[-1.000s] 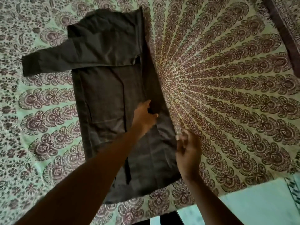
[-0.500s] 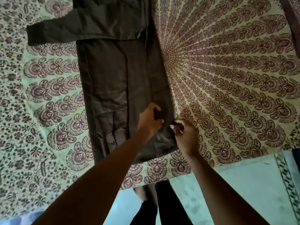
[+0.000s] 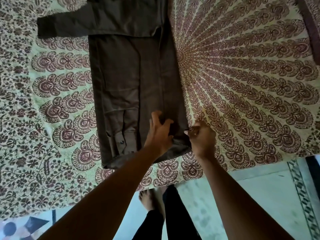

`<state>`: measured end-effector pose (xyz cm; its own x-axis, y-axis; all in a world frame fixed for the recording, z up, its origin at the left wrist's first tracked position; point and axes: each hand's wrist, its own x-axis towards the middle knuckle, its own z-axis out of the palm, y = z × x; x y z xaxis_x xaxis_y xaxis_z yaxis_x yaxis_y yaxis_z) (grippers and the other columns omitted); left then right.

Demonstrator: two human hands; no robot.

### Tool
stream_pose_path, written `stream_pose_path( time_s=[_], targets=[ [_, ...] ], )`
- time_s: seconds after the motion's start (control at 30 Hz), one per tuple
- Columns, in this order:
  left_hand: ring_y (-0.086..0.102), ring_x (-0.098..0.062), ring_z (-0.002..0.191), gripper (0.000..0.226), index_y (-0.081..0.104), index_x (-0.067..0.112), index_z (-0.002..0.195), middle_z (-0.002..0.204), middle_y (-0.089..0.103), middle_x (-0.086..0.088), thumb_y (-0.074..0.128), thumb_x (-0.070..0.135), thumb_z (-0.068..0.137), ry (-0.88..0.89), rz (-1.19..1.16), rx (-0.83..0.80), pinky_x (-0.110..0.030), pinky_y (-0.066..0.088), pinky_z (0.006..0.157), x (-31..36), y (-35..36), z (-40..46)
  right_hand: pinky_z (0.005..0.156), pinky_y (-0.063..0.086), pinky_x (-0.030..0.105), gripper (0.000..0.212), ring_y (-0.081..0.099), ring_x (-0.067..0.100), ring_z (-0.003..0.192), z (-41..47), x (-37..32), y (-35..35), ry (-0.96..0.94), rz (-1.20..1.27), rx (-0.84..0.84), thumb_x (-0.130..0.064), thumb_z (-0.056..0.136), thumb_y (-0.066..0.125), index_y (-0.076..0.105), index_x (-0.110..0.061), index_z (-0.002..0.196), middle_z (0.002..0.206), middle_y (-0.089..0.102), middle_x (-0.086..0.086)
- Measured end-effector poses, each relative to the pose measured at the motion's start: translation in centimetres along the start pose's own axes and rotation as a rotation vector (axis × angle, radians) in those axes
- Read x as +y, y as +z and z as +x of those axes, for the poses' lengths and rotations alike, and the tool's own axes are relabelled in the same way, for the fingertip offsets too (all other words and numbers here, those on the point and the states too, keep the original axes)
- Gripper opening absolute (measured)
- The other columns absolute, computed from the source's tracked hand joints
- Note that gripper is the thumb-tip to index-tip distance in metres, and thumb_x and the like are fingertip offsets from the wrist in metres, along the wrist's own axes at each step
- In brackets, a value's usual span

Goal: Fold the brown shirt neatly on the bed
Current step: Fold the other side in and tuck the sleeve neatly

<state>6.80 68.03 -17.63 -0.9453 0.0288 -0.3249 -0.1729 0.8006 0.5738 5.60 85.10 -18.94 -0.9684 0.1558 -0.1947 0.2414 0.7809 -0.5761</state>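
Observation:
The brown shirt [image 3: 128,78] lies flat on the bed as a long narrow panel, its right side folded inward. One sleeve sticks out to the left at the far end. A dark button shows near the hem at the near left. My left hand [image 3: 160,131] rests on the shirt's lower right part, fingers spread and bent into the cloth. My right hand [image 3: 201,137] pinches the right edge of the shirt near the hem, fingers curled.
The bed carries a patterned cream and maroon bedspread [image 3: 242,84] with a radial motif. Its near edge runs just below the shirt hem. Pale floor [image 3: 251,196] and my feet [image 3: 149,200] lie below it. A dark border strip [image 3: 310,23] shows at the top right.
The view has shifted back, so the shirt sits higher in frame and the floor and my feet show. My right hand has come from the bedspread onto the shirt's right edge.

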Motion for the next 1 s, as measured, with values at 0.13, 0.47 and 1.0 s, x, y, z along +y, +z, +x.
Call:
stream_pose_path(
  time_s=[0.13,0.47,1.0],
  targets=[
    [0.02,-0.026,0.139,0.075,0.045,0.036,0.145,0.163,0.011,0.007,0.076,0.041,0.077,0.044,0.198,-0.048,-0.054,0.034,0.104,-0.4,-1.0,0.4,0.067,0.048,0.028,0.027,0.064,0.025,0.093,0.1,1.0,0.3,-0.024,-0.125,0.025,-0.024,0.082,0.083,0.069,-0.011,0.102,0.099,0.068,0.008],
    [0.029,-0.03,0.133,0.054,0.048,0.032,0.145,0.164,0.022,0.011,0.056,0.022,0.092,0.097,0.22,0.038,-0.043,0.029,0.088,-0.9,-1.5,2.0,0.09,0.053,0.049,0.043,0.046,0.033,0.124,-3.2,4.6,-0.5,-0.478,-0.256,-0.146,-0.035,0.087,0.074,0.069,-0.025,0.129,0.145,0.049,0.012],
    [0.007,-0.024,0.156,0.076,0.014,0.029,0.161,0.17,0.006,0.012,0.032,0.065,0.097,0.259,0.542,-0.009,-0.066,0.023,0.111,-4.6,-5.7,14.3,0.103,0.04,0.056,0.059,0.036,0.03,0.143,17.2,-6.2,3.3,-0.595,-0.544,-0.089,-0.048,0.1,0.045,0.044,-0.016,0.15,0.157,0.038,0.009]
  ],
)
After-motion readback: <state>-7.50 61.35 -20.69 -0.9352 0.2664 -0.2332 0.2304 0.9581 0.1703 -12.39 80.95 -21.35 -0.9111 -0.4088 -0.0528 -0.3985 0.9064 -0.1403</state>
